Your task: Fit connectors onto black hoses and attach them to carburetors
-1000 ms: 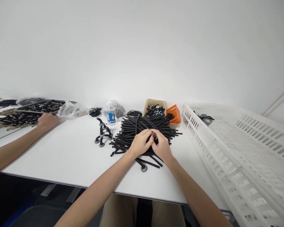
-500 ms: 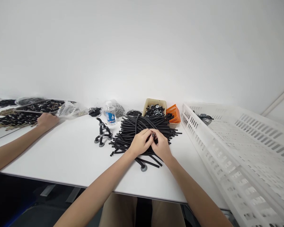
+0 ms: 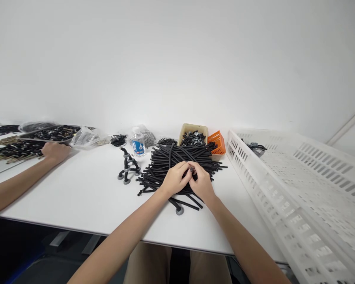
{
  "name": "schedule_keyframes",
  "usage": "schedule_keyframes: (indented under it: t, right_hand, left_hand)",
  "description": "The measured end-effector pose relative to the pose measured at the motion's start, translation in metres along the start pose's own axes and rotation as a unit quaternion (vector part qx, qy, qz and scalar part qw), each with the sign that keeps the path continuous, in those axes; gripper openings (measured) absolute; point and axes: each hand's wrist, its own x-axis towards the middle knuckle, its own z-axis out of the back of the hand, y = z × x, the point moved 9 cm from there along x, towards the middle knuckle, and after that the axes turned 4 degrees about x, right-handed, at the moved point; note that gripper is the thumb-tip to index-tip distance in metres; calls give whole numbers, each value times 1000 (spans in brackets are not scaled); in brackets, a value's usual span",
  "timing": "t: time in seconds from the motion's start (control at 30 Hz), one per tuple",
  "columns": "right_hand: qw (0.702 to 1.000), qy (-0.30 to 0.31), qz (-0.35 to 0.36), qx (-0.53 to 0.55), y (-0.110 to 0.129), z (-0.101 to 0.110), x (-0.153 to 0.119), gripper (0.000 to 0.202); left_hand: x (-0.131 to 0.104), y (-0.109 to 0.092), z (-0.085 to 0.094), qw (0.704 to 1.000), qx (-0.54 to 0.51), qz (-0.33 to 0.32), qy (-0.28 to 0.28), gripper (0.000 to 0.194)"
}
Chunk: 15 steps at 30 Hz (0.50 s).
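Over the near side of a pile of black tubes (image 3: 162,167), my left hand (image 3: 176,177) and my right hand (image 3: 200,180) meet with fingertips together. Both are closed, pinching a black tube whose small dark end (image 3: 191,169) shows between the thumbs; the fingers hide most of it. From below my left wrist a short tube with a grey ring (image 3: 179,210) sticks out toward me. Left of the pile stands a cluster of bent black tubes with grey rings (image 3: 127,167).
Behind the pile are a cream bin (image 3: 206,132) of black and grey parts, an orange basket (image 3: 220,142) and a clear bottle (image 3: 138,144). A large white crate (image 3: 254,189) fills the right. At left, a co-worker's hand (image 3: 56,152) rests near a parts tray (image 3: 47,134).
The co-worker's hand at the left has shifted slightly to the left. My own hands stay in nearly the same place, still pinched together.
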Motion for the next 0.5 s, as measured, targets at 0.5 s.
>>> schedule_keyframes:
  t: [0.5]
  right_hand:
    - [1000, 3, -7, 6, -1, 0, 0, 33]
  left_hand:
    - [0, 1, 1, 1000, 2, 4, 0, 21]
